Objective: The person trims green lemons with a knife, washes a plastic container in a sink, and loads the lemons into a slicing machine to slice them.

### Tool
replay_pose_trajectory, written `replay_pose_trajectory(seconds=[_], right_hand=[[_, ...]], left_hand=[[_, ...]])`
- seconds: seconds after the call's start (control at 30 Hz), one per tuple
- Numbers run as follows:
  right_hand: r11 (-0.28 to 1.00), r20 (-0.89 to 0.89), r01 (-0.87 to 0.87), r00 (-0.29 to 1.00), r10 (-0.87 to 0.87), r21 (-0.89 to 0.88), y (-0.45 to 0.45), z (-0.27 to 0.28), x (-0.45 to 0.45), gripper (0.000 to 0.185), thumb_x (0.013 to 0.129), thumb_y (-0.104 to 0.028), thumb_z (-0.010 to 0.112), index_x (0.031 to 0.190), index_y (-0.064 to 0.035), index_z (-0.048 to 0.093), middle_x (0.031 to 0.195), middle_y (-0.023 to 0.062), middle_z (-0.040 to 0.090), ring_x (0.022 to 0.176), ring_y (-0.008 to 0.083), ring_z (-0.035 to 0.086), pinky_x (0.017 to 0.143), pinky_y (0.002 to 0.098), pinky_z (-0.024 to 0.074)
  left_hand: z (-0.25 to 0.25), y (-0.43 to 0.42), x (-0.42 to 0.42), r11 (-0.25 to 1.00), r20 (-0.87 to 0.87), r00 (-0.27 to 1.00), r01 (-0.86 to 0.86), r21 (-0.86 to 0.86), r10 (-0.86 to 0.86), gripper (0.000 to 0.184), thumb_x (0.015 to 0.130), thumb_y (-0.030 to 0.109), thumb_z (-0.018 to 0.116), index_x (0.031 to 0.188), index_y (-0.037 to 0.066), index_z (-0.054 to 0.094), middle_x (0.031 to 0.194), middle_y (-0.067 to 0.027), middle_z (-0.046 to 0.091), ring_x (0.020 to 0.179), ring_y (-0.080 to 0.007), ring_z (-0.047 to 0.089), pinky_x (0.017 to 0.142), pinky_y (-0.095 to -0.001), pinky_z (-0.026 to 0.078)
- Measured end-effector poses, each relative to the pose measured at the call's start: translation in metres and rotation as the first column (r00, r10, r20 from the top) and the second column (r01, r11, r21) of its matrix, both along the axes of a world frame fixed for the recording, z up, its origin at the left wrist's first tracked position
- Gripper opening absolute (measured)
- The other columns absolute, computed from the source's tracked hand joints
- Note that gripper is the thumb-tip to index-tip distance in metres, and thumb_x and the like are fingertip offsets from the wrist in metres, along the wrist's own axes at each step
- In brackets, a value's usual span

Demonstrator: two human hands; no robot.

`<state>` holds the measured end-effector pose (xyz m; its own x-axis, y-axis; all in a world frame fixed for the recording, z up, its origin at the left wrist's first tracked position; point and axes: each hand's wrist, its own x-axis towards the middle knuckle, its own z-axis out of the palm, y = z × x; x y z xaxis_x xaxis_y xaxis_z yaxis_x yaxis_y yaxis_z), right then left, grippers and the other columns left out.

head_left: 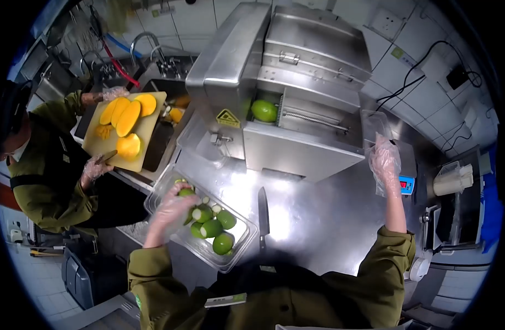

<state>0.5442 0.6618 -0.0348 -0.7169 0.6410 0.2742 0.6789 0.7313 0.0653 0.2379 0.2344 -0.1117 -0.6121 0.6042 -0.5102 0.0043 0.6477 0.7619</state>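
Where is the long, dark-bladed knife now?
In the head view, the knife lies near centre on the shiny steel worktop, just right of the clear plastic tray of green fruit, in front of the large steel machine.

White tiled walls (195, 16) back a steel counter (324, 225) bright with glare, above a pale tiled floor (41, 278).

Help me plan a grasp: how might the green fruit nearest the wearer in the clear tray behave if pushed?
Its rounded sides suggest the fruit would probably roll, though the raised wall of the tray might stop it. Its smooth skin could slip against the gloved left hand.
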Motion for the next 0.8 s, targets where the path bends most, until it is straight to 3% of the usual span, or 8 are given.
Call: replay_pose_trajectory(seconds=[0.07,0.1,0.2,0.33,0.47,0.53,0.67,0.8], right_hand=[[0.999,-0.022,0.03,0.999,-0.03,-0.017,0.013,-0.018,-0.003,0.039,0.067,-0.009,0.056,0.105,-0.0019,0.053,0.089,0.0203,0.057,0.082,0.0365,0.054,0.073,0.0435,0.0438],[0.999,-0.027,0.047,0.999,-0.047,0.003,0.018,-0.025,-0.004,0.04,0.066,-0.009,0.056,0.105,-0.0019,0.053,0.089,0.0204,0.057,0.082,0.0368,0.054,0.073,0.0437,0.0436],[0.992,-0.004,0.127,0.992,-0.127,0.027,0.027,-0.043,-0.008,0.049,0.062,-0.01,0.06,0.109,-0.0019,0.051,0.094,0.0194,0.056,0.087,0.0367,0.053,0.077,0.0435,0.0427],[0.997,-0.008,0.042,0.999,-0.041,0.064,0.078,-0.087,0.015,0.059,0.059,-0.01,0.064,0.116,-0.003,0.047,0.097,0.0188,0.056,0.089,0.0343,0.053,0.078,0.0417,0.0427],[0.995,0.019,-0.001,1.0,-0.001,0.101,0.094,-0.101,0.007,0.061,0.058,-0.012,0.067,0.115,-0.0035,0.048,0.092,0.0168,0.057,0.088,0.0337,0.055,0.079,0.0404,0.0435],[0.997,0.093,0.048,0.994,-0.054,0.062,0.096,-0.101,0.005,0.061,0.058,-0.013,0.067,0.115,-0.0028,0.048,0.089,0.0158,0.057,0.087,0.0331,0.055,0.08,0.0405,0.0436],[0.948,0.08,-0.124,0.991,0.105,0.293,0.117,-0.12,0.012,0.049,0.066,-0.014,0.054,0.113,-0.0012,0.052,0.081,0.0109,0.056,0.076,0.026,0.057,0.085,0.0391,0.0423],[0.973,0.127,-0.126,0.987,0.103,0.191,0.118,-0.102,-0.003,0.045,0.07,-0.013,0.05,0.113,-0.0011,0.052,0.079,0.0104,0.056,0.077,0.0247,0.057,0.085,0.0405,0.0425]], left_hand=[[0.04,0.002,0.012,0.825,0.681,0.719,-0.465,0.322,0.139,0.057,0.073,0.049,0.062,0.107,0.005,0.048,0.1,-0.0105,0.053,0.089,-0.0228,0.058,0.073,-0.031,0.05],[0.053,0.011,0.025,0.792,0.634,0.763,-0.464,0.397,0.129,0.07,0.075,0.058,0.054,0.117,0.002,0.042,0.104,-0.012,0.051,0.089,-0.0264,0.057,0.076,-0.0305,0.051],[0.089,0.047,0.048,0.669,0.694,0.701,-0.439,0.6,-0.163,0.074,0.069,0.048,0.067,0.121,0.005,0.039,0.109,-0.0127,0.046,0.098,-0.026,0.053,0.079,-0.0285,0.05],[0.08,0.097,0.062,0.446,0.443,0.646,-0.174,0.878,-0.621,0.091,0.045,0.01,0.086,0.121,0.01,0.037,0.121,-0.0142,0.035,0.103,-0.0272,0.048,0.076,-0.0316,0.051],[0.13,0.16,0.077,0.565,0.265,0.889,-0.009,0.825,-0.374,0.064,0.068,0.041,0.071,0.115,0.009,0.041,0.112,-0.0127,0.044,0.091,-0.0225,0.054,0.072,-0.0274,0.051],[0.142,0.197,0.068,0.588,0.357,0.92,-0.203,0.783,-0.158,0.058,0.076,0.05,0.058,0.112,0.008,0.043,0.102,-0.011,0.05,0.083,-0.0193,0.055,0.065,-0.0248,0.049],[0.118,0.272,0.028,0.676,0.197,0.98,-0.134,0.725,-0.017,0.041,0.079,0.027,0.063,0.109,0.01,0.042,0.091,-0.0071,0.055,0.072,-0.0133,0.054,0.059,-0.0236,0.044],[0.107,0.317,0.029,0.629,-0.142,0.984,0.045,0.776,0.106,0.05,0.073,0.01,0.068,0.111,0.008,0.036,0.09,-0.004,0.051,0.079,-0.0088,0.05,0.064,-0.0226,0.043]])
